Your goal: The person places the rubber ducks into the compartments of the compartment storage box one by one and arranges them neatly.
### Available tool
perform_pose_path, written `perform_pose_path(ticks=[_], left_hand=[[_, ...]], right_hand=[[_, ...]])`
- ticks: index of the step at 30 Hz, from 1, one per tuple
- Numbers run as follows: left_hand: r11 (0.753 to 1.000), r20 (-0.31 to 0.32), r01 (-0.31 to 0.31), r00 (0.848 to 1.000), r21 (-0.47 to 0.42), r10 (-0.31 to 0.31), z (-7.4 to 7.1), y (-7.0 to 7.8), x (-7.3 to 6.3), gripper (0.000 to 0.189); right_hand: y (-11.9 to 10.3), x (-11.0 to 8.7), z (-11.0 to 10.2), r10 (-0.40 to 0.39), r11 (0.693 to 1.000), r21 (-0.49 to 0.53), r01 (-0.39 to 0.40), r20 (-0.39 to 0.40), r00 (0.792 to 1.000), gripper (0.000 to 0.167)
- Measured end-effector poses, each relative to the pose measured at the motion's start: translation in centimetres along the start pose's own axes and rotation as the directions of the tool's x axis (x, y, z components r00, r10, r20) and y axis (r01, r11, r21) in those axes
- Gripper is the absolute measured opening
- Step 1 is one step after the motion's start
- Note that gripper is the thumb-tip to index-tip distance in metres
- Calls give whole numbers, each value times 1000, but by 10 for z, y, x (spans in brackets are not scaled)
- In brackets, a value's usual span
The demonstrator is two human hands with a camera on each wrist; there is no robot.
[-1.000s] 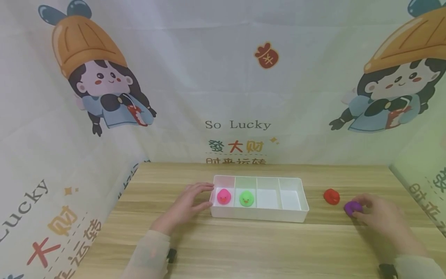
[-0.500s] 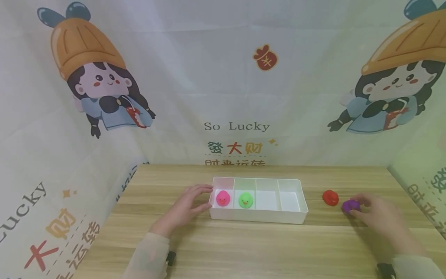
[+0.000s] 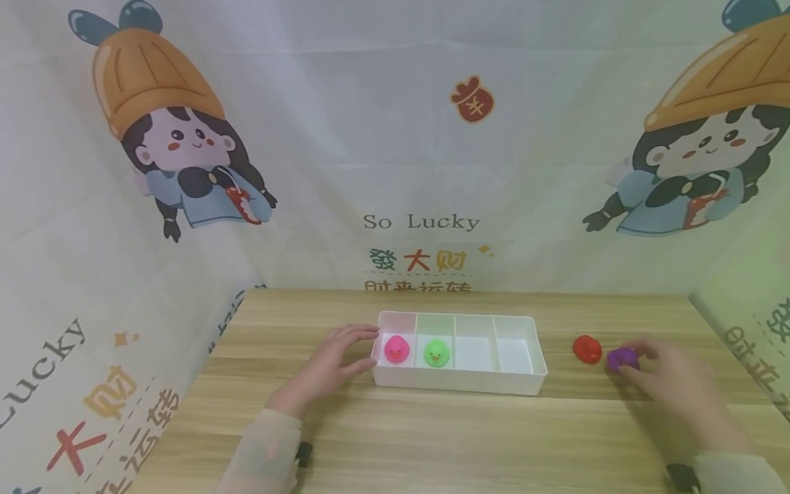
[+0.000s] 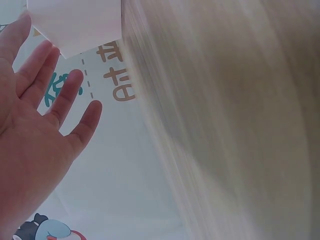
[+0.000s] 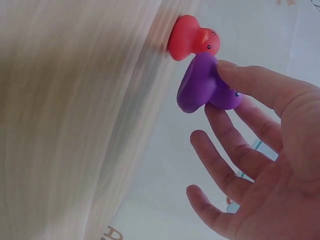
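Note:
Between thumb and fingers, my right hand [image 3: 675, 381] pinches a purple rubber duck [image 5: 204, 85]. In the right wrist view the duck is tilted and held off the table, its flat base showing. Close to it, a red rubber duck [image 3: 587, 349] sits on the table. My left hand [image 3: 324, 367] rests its fairly straight fingertips at the left end of a white divided box [image 3: 459, 380]. A pink duck [image 3: 397, 349] sits in the box's leftmost compartment and a green duck [image 3: 437, 353] in the one beside it. The two right compartments hold nothing.
The wooden table [image 3: 432, 439] runs back to a printed cloth [image 3: 321, 171], which hangs behind it and along both sides. The red duck lies between the box's right end and my right hand.
My right hand has raised the purple duck a little, off the table. The left hand, the box and the other ducks stay where they were.

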State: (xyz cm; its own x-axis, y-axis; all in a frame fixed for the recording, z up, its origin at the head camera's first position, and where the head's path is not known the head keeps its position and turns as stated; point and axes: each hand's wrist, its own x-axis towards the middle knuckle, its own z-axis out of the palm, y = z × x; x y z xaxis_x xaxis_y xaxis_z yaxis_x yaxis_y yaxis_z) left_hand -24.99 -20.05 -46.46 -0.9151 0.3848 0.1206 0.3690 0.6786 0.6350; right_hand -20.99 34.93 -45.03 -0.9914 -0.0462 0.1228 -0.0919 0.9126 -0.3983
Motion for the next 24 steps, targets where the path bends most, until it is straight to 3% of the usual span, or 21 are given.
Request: perform_pose_path(ticks=[11,24], left_hand=[[1000,-1,0,1000,6,0,0,0,0,52],[1000,-1,7,1000,-9,-7,2,-1,1,51]], right_hand=[[-10,2,0,-25,1000,17,26,-25,999,49],[-26,2,-2,-81,997,8,82,-114,990,43]])
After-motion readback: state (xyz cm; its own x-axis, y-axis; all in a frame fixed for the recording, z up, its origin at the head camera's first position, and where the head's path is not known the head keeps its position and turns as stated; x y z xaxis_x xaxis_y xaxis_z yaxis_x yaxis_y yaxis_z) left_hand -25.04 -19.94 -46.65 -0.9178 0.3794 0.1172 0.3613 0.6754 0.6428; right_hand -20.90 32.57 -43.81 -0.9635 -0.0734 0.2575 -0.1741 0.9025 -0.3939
